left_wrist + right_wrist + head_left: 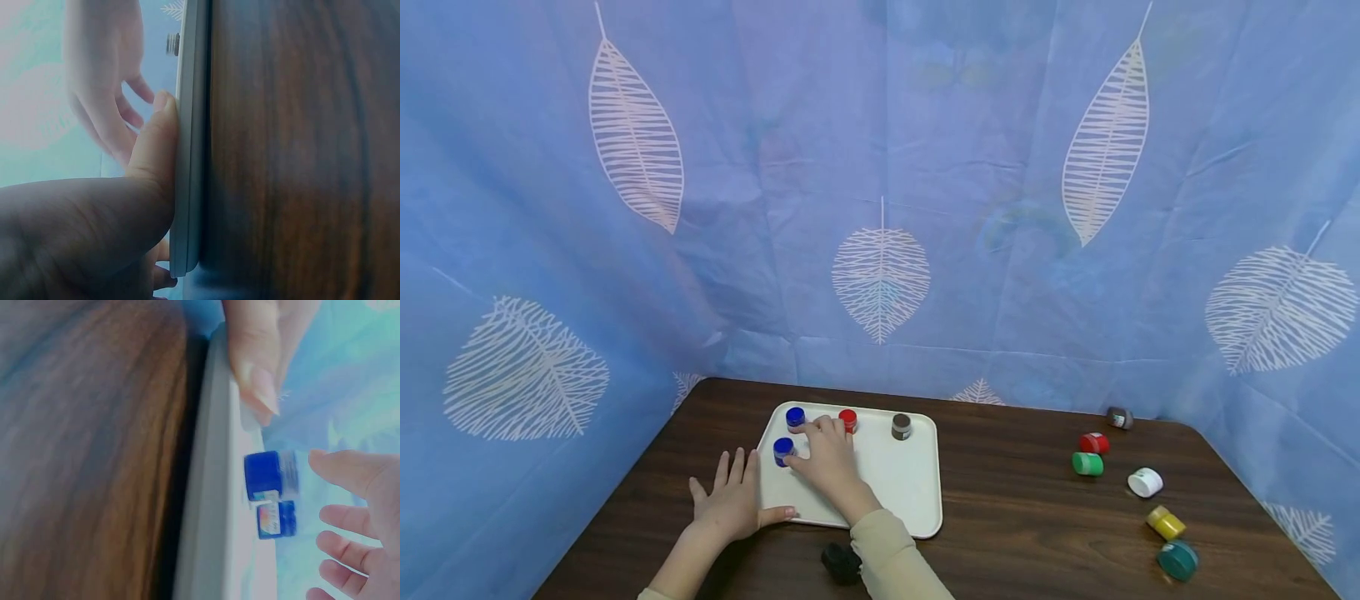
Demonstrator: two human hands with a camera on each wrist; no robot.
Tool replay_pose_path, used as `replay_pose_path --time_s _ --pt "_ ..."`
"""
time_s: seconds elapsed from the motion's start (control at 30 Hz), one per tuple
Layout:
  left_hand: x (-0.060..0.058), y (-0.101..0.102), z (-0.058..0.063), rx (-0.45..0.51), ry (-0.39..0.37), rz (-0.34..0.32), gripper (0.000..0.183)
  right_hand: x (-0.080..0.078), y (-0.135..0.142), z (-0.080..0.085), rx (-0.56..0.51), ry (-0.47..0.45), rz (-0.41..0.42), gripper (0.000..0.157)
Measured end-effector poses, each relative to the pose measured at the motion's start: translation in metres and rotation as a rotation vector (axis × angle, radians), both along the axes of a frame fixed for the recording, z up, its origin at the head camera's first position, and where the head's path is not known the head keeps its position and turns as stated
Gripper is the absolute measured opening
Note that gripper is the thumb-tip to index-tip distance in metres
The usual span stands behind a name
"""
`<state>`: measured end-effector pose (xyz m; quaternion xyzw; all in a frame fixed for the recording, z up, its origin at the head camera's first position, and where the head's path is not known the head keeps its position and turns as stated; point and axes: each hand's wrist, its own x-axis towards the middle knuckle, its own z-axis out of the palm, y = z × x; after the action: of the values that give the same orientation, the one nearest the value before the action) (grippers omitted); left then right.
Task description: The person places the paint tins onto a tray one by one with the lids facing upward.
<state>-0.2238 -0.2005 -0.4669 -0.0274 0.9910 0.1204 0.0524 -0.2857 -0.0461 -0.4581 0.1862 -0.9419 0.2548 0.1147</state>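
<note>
A white tray (895, 492) holds two jars of blue paint, a rear one (795, 418) and a nearer one (783, 452), plus a red jar (847, 419) and a dark brown jar (901, 427). Over the tray's left half, my right hand (831, 461) is beside the nearer blue jar. In the right wrist view, its parted fingers (347, 515) stand a little apart from both blue jars (262, 475). My left hand (730, 504) lies at the tray's front left corner, fingers spread, thumb (156, 140) stretched along the front rim.
On the right side of the brown table (1015, 508) lie a dark jar (1120, 417), a red jar (1093, 443), a green jar (1087, 464), a white jar (1145, 482), a yellow jar (1166, 523) and a teal jar (1177, 560). A black object (841, 564) sits before the tray.
</note>
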Motion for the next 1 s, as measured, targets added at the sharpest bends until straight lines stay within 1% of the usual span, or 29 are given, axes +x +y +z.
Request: replay_pose_path --time_s 0.1,0.3,0.57,0.7,0.87,1.0 --pt "0.001 0.001 0.000 0.000 0.000 0.009 0.128 0.004 0.010 -0.001 -0.023 0.016 0.002 0.045" --pt "0.002 0.003 0.001 0.012 0.005 0.013 0.127 0.012 0.033 -0.002 -0.034 0.061 -0.025 0.042" --pt "0.003 0.002 0.002 0.019 0.019 0.013 0.125 0.020 0.061 0.005 -0.081 0.112 -0.044 0.039" --pt "0.004 0.001 0.000 0.028 0.011 0.016 0.125 0.023 0.075 0.004 -0.080 0.120 -0.049 0.042" --pt "0.003 0.001 -0.002 0.039 -0.003 0.028 0.127 0.025 0.092 0.006 -0.059 0.112 -0.074 0.043" --pt "0.001 0.000 0.000 0.039 0.008 0.029 0.127 0.027 0.107 0.010 -0.025 0.161 -0.100 0.041"
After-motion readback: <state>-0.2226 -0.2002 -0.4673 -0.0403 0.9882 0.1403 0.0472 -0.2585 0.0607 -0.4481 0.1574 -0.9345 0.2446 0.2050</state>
